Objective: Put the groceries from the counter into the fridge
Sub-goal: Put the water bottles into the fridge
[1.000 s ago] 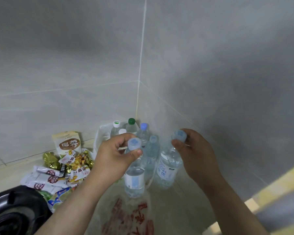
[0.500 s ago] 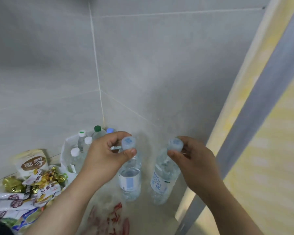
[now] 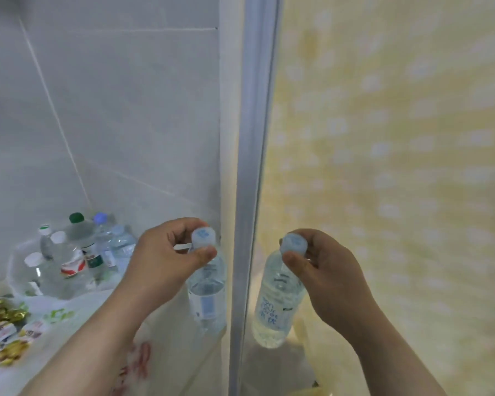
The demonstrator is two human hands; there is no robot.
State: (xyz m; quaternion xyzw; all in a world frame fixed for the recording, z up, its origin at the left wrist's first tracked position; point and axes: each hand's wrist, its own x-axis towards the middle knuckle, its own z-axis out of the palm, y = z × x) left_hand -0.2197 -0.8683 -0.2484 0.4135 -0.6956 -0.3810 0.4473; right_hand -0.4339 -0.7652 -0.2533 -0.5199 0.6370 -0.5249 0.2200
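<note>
Water bottles in hand: two, clear with pale blue caps. The left bottle hangs over the counter just left of a grey post. The right bottle hangs past that post, in front of a yellow panel.
Left hand: we pinch the left bottle's cap between thumb and curled fingers.
Right hand: thumb and curled fingers pinch the right bottle's cap the same way.
Plastic bag: one, clear, in the counter's corner against the tiled wall.
Bagged bottles: we count six, all upright: three white caps, one green, two blue.
Snack packets: a blurred heap at the counter's left edge, outside the bag; we cannot count them.
Since a second ago: our two bottles were close against the cluster at the bag. Now they are well apart from it, with the post between them. Our view has swung right, so the stove and the carton have left it and the yellow panel fills the right half.
</note>
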